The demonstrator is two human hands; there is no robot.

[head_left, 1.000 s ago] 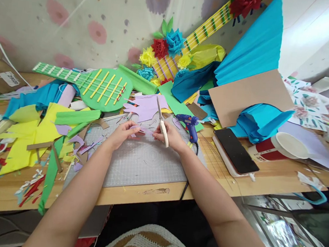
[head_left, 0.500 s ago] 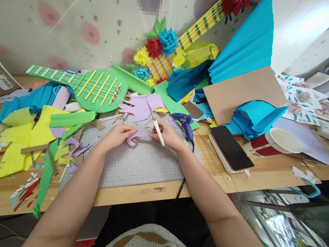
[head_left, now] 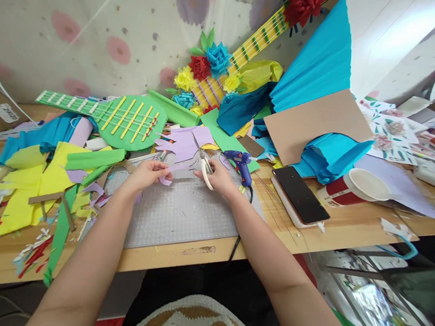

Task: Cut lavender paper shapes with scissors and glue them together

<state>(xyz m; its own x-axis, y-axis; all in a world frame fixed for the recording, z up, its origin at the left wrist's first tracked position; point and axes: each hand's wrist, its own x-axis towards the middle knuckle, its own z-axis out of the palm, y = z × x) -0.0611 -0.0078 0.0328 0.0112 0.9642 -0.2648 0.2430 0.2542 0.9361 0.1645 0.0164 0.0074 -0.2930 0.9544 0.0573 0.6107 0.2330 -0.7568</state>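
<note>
My left hand [head_left: 148,172] pinches a curled strip of lilac paper [head_left: 171,171] above the grey cutting mat [head_left: 182,212]. My right hand [head_left: 219,177] is closed around white-handled scissors [head_left: 203,162], whose blades point up and to the left, close to the strip. Behind the hands lies a larger lilac paper sheet [head_left: 184,142]. A blue glue gun [head_left: 241,164] rests just right of my right hand.
A green paper guitar [head_left: 124,115] and a yellow one with paper flowers [head_left: 227,66] lie at the back. Blue crepe paper [head_left: 318,75], brown cardboard [head_left: 314,122], a phone [head_left: 301,194] and a red cup [head_left: 353,189] sit to the right. Yellow and green scraps [head_left: 39,176] cover the left.
The lilac strip went from stretched between both hands to hanging curled from the left one. The scissors tilted down and left toward the strip. Both hands shifted slightly left.
</note>
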